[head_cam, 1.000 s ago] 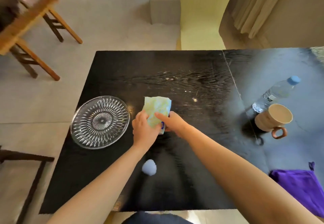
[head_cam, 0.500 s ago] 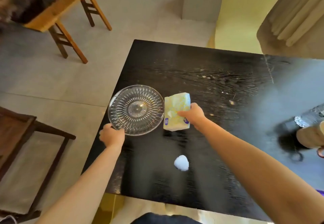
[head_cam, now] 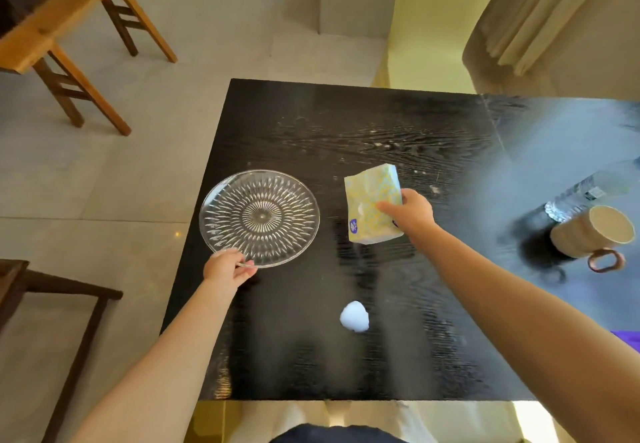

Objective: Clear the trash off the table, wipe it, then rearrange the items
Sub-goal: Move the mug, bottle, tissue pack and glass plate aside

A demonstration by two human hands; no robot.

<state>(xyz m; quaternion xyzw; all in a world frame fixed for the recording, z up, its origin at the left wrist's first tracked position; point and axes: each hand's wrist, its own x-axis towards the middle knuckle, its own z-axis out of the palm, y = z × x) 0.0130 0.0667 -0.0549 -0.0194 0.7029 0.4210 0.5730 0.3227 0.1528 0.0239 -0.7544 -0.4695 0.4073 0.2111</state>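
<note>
Two hands busy on the dark worktop (head_cam: 311,356), moving things about.

Left of the tissue pack (head_cam: 372,208), the left hand (head_cam: 227,267) pinches the near rim of the round, ridged glass plate (head_cam: 259,217). The right hand (head_cam: 410,212) wraps the soft, squashy pack, lifted and tilted. Nearer than the pack lies a crumpled white ball (head_cam: 354,316), probably trash to pick up next.

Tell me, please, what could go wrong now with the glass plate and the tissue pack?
The left hand pinches only the near rim of the glass plate, which lies close to the table edge; it might slip off. The right hand holds the tissue pack tilted; it might drop on the crumpled tissue.
</note>
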